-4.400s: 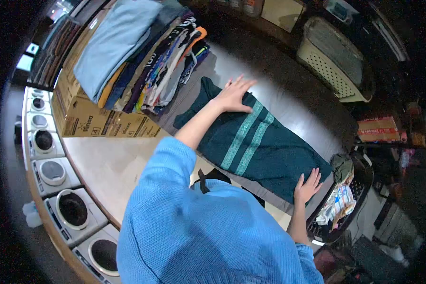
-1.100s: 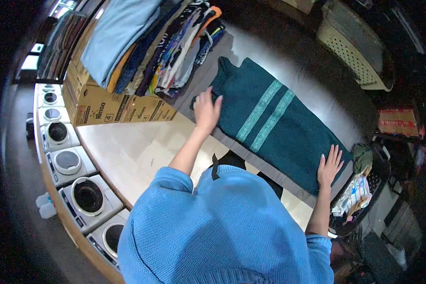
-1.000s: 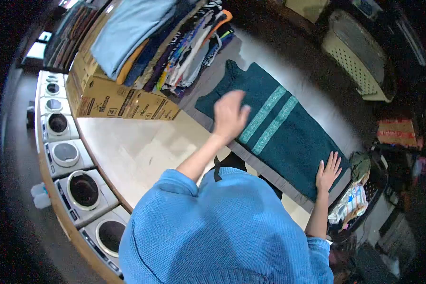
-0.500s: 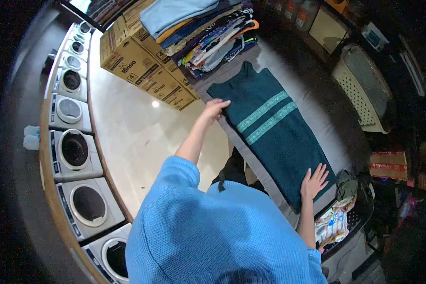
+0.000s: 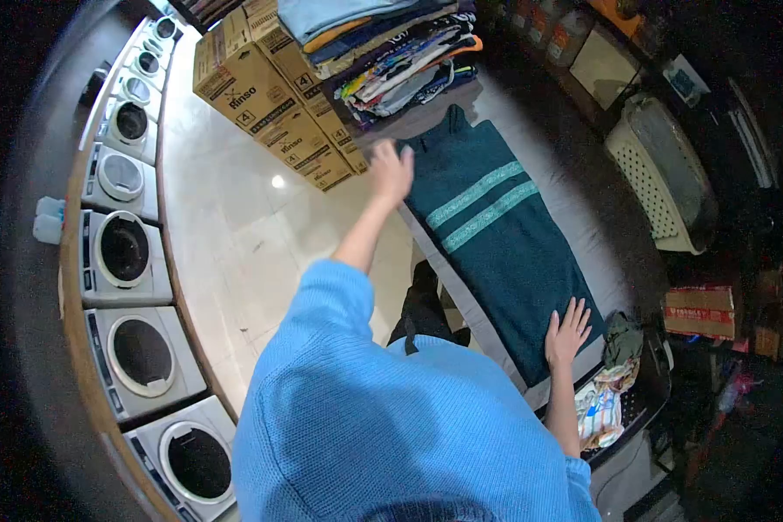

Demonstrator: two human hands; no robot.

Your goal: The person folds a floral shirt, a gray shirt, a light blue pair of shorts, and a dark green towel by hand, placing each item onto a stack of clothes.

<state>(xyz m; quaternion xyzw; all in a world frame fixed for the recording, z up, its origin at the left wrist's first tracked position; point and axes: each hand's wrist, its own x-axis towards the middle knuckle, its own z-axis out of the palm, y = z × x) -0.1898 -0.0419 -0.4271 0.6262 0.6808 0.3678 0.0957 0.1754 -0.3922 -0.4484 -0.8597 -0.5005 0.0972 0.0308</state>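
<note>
A dark green garment (image 5: 518, 261) with two light green patterned bands lies flat, its long sides folded straight, on a grey cloth-covered table (image 5: 622, 248). My right hand (image 5: 568, 333) rests palm down on its near end, fingers spread. My left hand (image 5: 391, 174) is at the far left corner of the garment, by the shoulder. Its fingers are smeared by motion, so I cannot make out whether they grip the fabric.
A stack of folded clothes (image 5: 409, 65) stands beyond the garment. Rinso cartons (image 5: 274, 104) are piled left of it. Crumpled laundry (image 5: 602, 409) lies in a dark basket (image 5: 648, 400) at the right. A cream basket (image 5: 657, 174) sits further back. Front-loading machines (image 5: 143, 352) line the left wall.
My left hand has moved up along the garment's left edge towards the far corner. The right hand stays flat on the near end. The whole view has shifted slightly.
</note>
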